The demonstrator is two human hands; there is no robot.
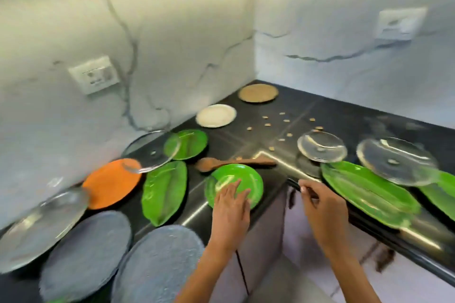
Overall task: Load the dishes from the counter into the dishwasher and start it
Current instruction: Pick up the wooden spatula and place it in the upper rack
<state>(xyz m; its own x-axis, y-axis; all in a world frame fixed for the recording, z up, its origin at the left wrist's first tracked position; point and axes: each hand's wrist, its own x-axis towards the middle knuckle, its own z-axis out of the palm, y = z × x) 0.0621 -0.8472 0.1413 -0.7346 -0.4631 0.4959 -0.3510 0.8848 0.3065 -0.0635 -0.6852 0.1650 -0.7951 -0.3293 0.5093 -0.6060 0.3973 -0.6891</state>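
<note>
A round green plate (242, 176) sits at the inner corner of the black counter (302, 115). My left hand (231, 200) lies flat on its near rim, fingers spread. My right hand (322, 202) hovers just right of it, pinching a thin dark utensil (294, 184) near the counter edge. A wooden spoon (221, 163) lies behind the green plate. Leaf-shaped green plates (163, 194) (369, 192), an orange plate (112, 182), grey plates (86, 251) and glass lids (321, 146) are spread over the counter. No dishwasher is in view.
A white plate (216, 115) and a brown plate (258, 93) sit toward the far corner, with crumbs (283, 120) scattered near them. Wall sockets (94, 75) (400, 23) are on the marble backsplash. Cabinet fronts (266, 241) stand below the counter.
</note>
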